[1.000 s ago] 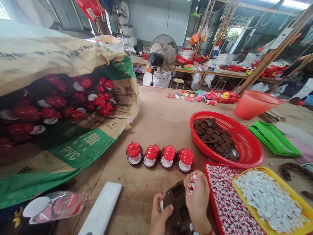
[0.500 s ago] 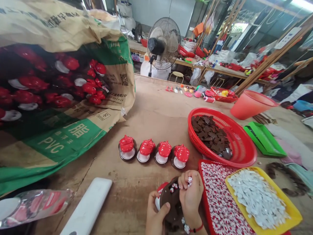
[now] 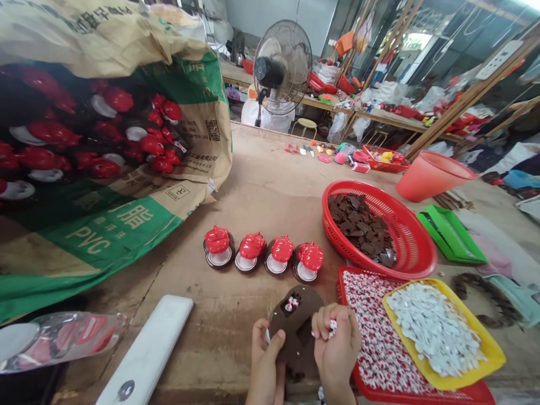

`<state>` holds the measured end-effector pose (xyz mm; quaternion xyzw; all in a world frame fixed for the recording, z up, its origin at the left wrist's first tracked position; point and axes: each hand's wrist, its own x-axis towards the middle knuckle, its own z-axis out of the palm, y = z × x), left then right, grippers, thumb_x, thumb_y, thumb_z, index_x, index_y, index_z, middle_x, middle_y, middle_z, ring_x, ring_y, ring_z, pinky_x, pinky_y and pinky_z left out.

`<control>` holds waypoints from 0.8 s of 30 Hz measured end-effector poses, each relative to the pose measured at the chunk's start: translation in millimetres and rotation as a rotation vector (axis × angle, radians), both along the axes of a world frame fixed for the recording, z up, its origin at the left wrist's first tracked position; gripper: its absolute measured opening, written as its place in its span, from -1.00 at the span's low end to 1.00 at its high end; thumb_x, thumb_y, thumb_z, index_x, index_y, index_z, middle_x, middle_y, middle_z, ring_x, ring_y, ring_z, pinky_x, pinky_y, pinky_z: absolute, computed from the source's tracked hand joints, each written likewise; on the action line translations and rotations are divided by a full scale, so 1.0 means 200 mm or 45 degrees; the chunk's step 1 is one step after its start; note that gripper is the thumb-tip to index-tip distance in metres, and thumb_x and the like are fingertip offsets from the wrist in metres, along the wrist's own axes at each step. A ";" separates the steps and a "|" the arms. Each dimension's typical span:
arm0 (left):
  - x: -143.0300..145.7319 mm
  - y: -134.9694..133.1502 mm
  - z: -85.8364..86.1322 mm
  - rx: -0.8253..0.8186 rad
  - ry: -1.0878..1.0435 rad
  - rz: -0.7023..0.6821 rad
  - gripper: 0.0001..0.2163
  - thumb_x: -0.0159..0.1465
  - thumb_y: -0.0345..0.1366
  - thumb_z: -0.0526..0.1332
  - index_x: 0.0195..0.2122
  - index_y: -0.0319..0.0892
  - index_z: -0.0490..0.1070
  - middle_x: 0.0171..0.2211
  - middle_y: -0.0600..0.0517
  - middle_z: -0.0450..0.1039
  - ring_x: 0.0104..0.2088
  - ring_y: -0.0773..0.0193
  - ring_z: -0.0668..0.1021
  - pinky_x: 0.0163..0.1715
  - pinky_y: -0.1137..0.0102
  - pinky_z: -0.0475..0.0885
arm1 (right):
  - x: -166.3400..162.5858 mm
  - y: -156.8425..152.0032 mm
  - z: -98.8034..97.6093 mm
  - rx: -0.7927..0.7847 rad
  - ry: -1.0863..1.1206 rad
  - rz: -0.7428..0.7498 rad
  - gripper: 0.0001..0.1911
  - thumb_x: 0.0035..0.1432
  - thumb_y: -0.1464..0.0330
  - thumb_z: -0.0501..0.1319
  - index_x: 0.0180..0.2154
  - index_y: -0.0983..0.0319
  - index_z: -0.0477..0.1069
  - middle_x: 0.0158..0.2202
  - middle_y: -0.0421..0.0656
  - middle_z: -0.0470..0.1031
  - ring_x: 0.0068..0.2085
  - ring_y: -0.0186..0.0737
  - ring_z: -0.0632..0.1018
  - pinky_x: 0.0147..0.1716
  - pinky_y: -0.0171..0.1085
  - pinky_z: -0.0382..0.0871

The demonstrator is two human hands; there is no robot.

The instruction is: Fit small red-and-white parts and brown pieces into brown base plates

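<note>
Brown plate is clamped, tilted, in left hand above the counter; I see right hand pinching small red-white pieces together, just beside the plate, near red tray.

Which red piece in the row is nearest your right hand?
The rightmost red-topped piece; the other three sit farther left of the right hand.

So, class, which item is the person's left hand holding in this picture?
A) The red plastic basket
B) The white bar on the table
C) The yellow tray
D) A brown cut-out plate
D: the left hand holds the brown cut-out plate, thumb on its face, while the right hand pinches small red-and-white pieces.
</note>
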<state>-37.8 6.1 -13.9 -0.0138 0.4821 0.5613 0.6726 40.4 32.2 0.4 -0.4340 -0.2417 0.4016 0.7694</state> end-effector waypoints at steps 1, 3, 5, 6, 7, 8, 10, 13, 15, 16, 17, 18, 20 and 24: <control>0.01 -0.01 0.01 0.008 0.009 -0.005 -0.68 -0.17 -0.32 0.31 -0.45 -0.08 0.16 -0.53 0.17 0.43 -0.54 0.34 0.46 -0.60 0.54 0.27 | 0.00 -0.02 -0.01 0.028 -0.035 -0.020 -0.69 0.10 0.36 0.05 -0.65 0.25 0.16 -0.72 -0.36 0.12 -0.72 -0.50 0.16 -0.75 -0.46 0.12; 0.02 -0.02 0.01 0.020 0.010 -0.012 -0.67 -0.17 -0.31 0.31 -0.45 -0.07 0.14 -0.53 0.17 0.43 -0.49 0.32 0.47 -0.58 0.53 0.27 | 0.00 -0.04 -0.02 0.083 -0.093 -0.066 -0.71 0.11 0.37 0.04 -0.63 0.24 0.18 -0.70 -0.35 0.15 -0.69 -0.48 0.21 -0.72 -0.43 0.18; 0.03 -0.03 0.01 0.026 0.001 -0.016 -0.66 -0.18 -0.31 0.32 -0.45 -0.07 0.14 -0.51 0.17 0.44 -0.47 0.31 0.48 -0.57 0.53 0.28 | 0.00 -0.04 -0.03 0.104 -0.121 -0.089 -0.72 0.11 0.38 0.04 -0.63 0.25 0.19 -0.68 -0.34 0.17 -0.68 -0.47 0.23 -0.70 -0.42 0.19; 0.03 -0.03 0.00 0.029 -0.003 -0.018 -0.65 -0.18 -0.31 0.33 -0.45 -0.07 0.14 -0.50 0.18 0.44 -0.46 0.32 0.48 -0.57 0.53 0.28 | 0.00 -0.04 -0.03 0.102 -0.120 -0.088 -0.73 0.10 0.39 0.04 -0.63 0.25 0.19 -0.67 -0.34 0.17 -0.68 -0.48 0.23 -0.70 -0.43 0.19; 0.03 -0.03 0.00 0.033 -0.002 -0.018 -0.64 -0.19 -0.31 0.33 -0.45 -0.07 0.14 -0.49 0.18 0.44 -0.46 0.32 0.48 -0.58 0.53 0.28 | 0.00 -0.04 -0.03 0.097 -0.114 -0.082 -0.73 0.10 0.40 0.04 -0.63 0.25 0.19 -0.67 -0.34 0.17 -0.67 -0.48 0.22 -0.70 -0.43 0.18; 0.03 -0.03 0.00 0.036 0.002 -0.016 -0.64 -0.19 -0.32 0.33 -0.45 -0.07 0.14 -0.48 0.18 0.43 -0.47 0.33 0.48 -0.58 0.53 0.28 | 0.01 -0.03 -0.03 0.094 -0.105 -0.077 -0.74 0.09 0.41 0.04 -0.63 0.25 0.19 -0.67 -0.34 0.17 -0.67 -0.47 0.22 -0.71 -0.43 0.17; 0.02 -0.03 0.00 0.034 0.002 -0.028 -0.63 -0.19 -0.32 0.34 -0.44 -0.08 0.13 -0.48 0.18 0.43 -0.48 0.34 0.47 -0.57 0.53 0.29 | 0.00 -0.02 -0.03 0.100 -0.084 -0.079 -0.74 0.08 0.42 0.04 -0.63 0.25 0.19 -0.67 -0.34 0.16 -0.67 -0.47 0.21 -0.71 -0.43 0.16; 0.01 -0.03 0.01 0.025 -0.011 -0.044 -0.62 -0.19 -0.33 0.34 -0.44 -0.08 0.13 -0.50 0.18 0.42 -0.50 0.36 0.46 -0.56 0.52 0.30 | -0.01 -0.01 -0.03 0.103 -0.058 -0.082 -0.73 0.06 0.43 0.06 -0.65 0.25 0.17 -0.69 -0.35 0.13 -0.69 -0.49 0.16 -0.73 -0.46 0.09; 0.00 -0.03 0.02 0.024 -0.020 -0.042 -0.63 -0.18 -0.32 0.34 -0.44 -0.08 0.13 -0.51 0.18 0.42 -0.51 0.37 0.45 -0.56 0.53 0.30 | -0.01 0.00 -0.03 0.092 -0.048 -0.077 -0.72 0.07 0.41 0.05 -0.66 0.25 0.16 -0.70 -0.36 0.11 -0.70 -0.50 0.13 -0.75 -0.47 0.05; 0.00 -0.03 0.02 0.025 -0.021 -0.041 -0.64 -0.17 -0.32 0.33 -0.44 -0.08 0.13 -0.52 0.19 0.42 -0.52 0.38 0.44 -0.56 0.53 0.29 | -0.01 0.00 -0.02 0.083 -0.049 -0.077 -0.71 0.08 0.40 0.05 -0.66 0.25 0.16 -0.70 -0.36 0.11 -0.70 -0.50 0.12 -0.75 -0.47 0.04; 0.00 -0.03 0.02 0.024 -0.021 -0.046 -0.65 -0.16 -0.32 0.33 -0.44 -0.08 0.13 -0.53 0.19 0.41 -0.53 0.38 0.44 -0.56 0.53 0.29 | -0.01 0.00 -0.02 0.075 -0.055 -0.078 -0.71 0.09 0.40 0.04 -0.66 0.25 0.15 -0.70 -0.36 0.10 -0.70 -0.50 0.11 -0.75 -0.47 0.03; -0.01 -0.02 0.02 0.018 -0.020 -0.050 -0.66 -0.16 -0.33 0.32 -0.44 -0.08 0.14 -0.53 0.20 0.40 -0.54 0.39 0.43 -0.56 0.53 0.29 | -0.01 0.00 -0.02 0.071 -0.074 -0.080 -0.71 0.09 0.40 0.04 -0.65 0.25 0.15 -0.70 -0.36 0.10 -0.70 -0.49 0.11 -0.74 -0.47 0.03; -0.01 -0.02 0.02 0.009 -0.020 -0.053 -0.66 -0.16 -0.33 0.32 -0.45 -0.08 0.14 -0.54 0.20 0.39 -0.55 0.39 0.43 -0.56 0.53 0.29 | 0.01 -0.01 -0.04 0.078 -0.179 -0.074 -0.70 0.10 0.40 0.04 -0.66 0.24 0.14 -0.70 -0.36 0.09 -0.68 -0.48 0.12 -0.73 -0.45 0.02; -0.01 -0.02 0.03 0.003 -0.040 -0.053 -0.66 -0.18 -0.32 0.33 -0.45 -0.07 0.16 -0.56 0.21 0.39 -0.54 0.39 0.43 -0.55 0.54 0.30 | 0.06 -0.04 -0.09 0.055 -0.573 -0.020 -0.70 0.10 0.36 0.06 -0.65 0.25 0.17 -0.68 -0.33 0.13 -0.62 -0.43 0.19 -0.65 -0.39 0.04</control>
